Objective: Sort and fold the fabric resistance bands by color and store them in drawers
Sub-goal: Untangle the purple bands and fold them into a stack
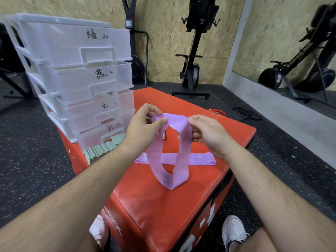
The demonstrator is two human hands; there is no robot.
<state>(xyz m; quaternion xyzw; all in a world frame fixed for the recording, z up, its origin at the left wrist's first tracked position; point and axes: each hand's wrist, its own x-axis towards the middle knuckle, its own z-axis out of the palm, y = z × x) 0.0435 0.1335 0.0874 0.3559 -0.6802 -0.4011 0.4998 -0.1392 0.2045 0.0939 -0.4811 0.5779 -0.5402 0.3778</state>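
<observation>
We sat at a red padded box point(181, 206) serving as our tabletop, with a clear 4-drawer unit point(76, 73) standing on its far left part and a fanned row of folded green bands point(103, 149) lying just in front of the lowest drawer. A flat purple band point(201, 159) lay across the middle of the tabletop, and above it hung a second purple band point(169, 148) as an open loop. Our left hand point(143, 128) and right hand point(209, 133) each pinched its top edge, fingers closed on the fabric.
</observation>
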